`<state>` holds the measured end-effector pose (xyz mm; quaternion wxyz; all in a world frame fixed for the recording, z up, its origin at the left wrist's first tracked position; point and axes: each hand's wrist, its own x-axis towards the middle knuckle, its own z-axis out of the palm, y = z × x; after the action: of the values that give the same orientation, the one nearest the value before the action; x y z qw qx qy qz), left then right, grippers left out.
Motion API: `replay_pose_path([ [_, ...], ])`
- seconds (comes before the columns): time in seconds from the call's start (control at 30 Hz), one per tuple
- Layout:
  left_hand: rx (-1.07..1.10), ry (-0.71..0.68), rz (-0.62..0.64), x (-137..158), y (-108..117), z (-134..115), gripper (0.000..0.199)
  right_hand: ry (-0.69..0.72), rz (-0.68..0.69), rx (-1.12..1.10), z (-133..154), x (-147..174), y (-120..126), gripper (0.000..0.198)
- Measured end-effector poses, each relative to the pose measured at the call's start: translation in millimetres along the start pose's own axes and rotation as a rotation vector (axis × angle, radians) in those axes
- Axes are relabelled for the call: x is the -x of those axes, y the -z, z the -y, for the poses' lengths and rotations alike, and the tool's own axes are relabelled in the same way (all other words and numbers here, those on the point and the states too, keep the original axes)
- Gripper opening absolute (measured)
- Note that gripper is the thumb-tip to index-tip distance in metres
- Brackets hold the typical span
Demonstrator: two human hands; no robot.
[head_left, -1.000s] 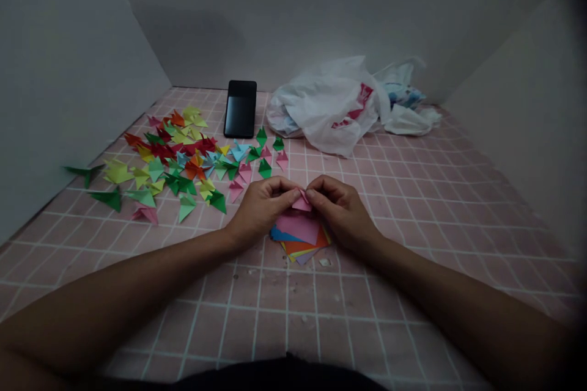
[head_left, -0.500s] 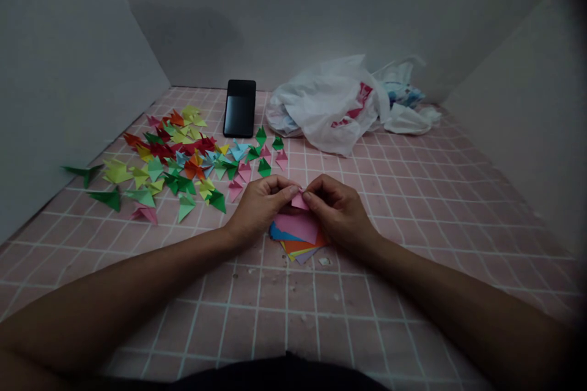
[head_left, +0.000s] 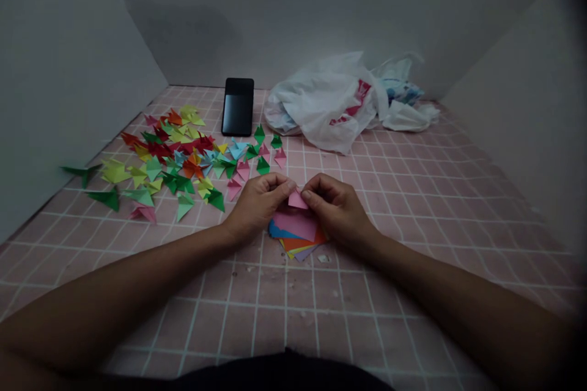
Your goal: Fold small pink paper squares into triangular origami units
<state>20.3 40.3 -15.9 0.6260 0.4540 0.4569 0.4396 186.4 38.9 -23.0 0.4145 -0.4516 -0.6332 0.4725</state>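
Between my two hands is a small folded piece of pink paper [head_left: 296, 199], held up just above the table. My left hand [head_left: 260, 203] pinches its left side between thumb and fingers. On the other side my right hand [head_left: 337, 208] is closed on its right edge, thumb towards me. Below them lies a fanned stack of coloured paper sheets [head_left: 296, 227], pink on top, with blue, orange, yellow and lilac showing underneath. The fingers hide part of the folded piece and the back of the stack.
Many small folded paper shapes [head_left: 172, 180] in green, red, yellow, blue and pink spread over the left of the pink checked tablecloth [head_left: 413, 195]. A black phone [head_left: 237, 107] leans near the back wall. White plastic bags [head_left: 321, 104] lie crumpled beside it.
Both hands keep their pinch on the pink paper. A little more of its top shows between the fingertips, and the left fingertips sit slightly further left.
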Motion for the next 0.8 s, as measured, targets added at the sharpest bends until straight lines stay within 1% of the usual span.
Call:
replay_pose_path([
  [0.17,-0.121,-0.043,0.003,-0.2,0.4,-3.2,0.021,-0.001,-0.006,0.013,-0.5,-0.2,0.1,0.019],
  [0.4,-0.104,-0.066,-0.022,-1.0,1.8,-0.8,0.024,-0.098,0.069,-0.223,-4.4,-0.7,2.6,0.021],
  [0.5,-0.128,-0.102,-0.040,-2.6,3.1,1.8,0.022,-0.098,0.068,-0.241,-4.9,-2.3,2.0,0.023],
  [0.63,-0.111,-0.085,-0.025,-4.0,3.3,2.5,0.023,-0.078,0.049,-0.154,-4.3,-2.8,1.1,0.017],
  [0.8,-0.084,-0.003,0.014,-3.0,1.6,0.1,0.027,0.069,0.033,0.100,-4.5,0.0,2.3,0.015],
])
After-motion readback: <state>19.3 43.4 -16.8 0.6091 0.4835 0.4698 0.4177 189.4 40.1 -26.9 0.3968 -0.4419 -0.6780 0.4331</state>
